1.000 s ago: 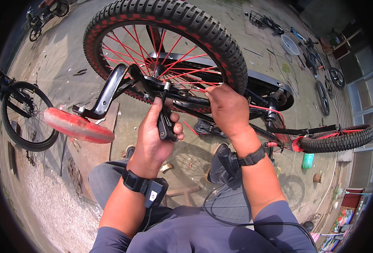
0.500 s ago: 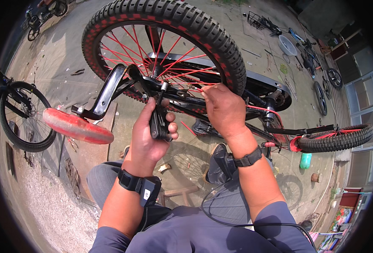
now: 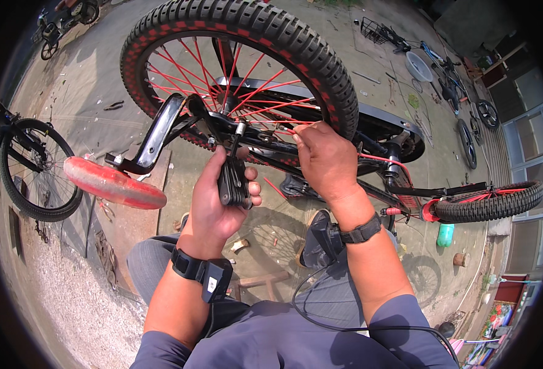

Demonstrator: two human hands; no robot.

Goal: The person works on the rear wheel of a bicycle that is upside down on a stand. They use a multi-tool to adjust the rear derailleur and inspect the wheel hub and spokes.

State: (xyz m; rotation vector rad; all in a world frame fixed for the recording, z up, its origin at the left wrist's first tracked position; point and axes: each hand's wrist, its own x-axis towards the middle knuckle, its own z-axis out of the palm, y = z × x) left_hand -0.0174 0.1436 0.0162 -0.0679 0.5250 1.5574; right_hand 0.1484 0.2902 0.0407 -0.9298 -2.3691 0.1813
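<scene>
Plainly — left hand (image 3: 213, 203) around one multi-tool (image 3: 234, 183), right hand (image 3: 328, 157) narrow on one red cable (image 3: 290, 130)

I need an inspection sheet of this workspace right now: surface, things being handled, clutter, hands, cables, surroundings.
Surface: sunlit grey ground, shadowed in places, debris scattered about.
Things handled: black folding multi-tool, one piece swung out toward the bicycle; red-spoked wheel beyond the hands.
Clutter: green bottle and white basin on the right.
Hands: left hand grips the multi-tool; right hand appears to pinch a red cable, fingertips partly hidden.
Cables: red cable also shows right of that hand; black cord crosses the person's lap.
Surroundings: another bicycle's wheel at left; windowed wall at right.
</scene>
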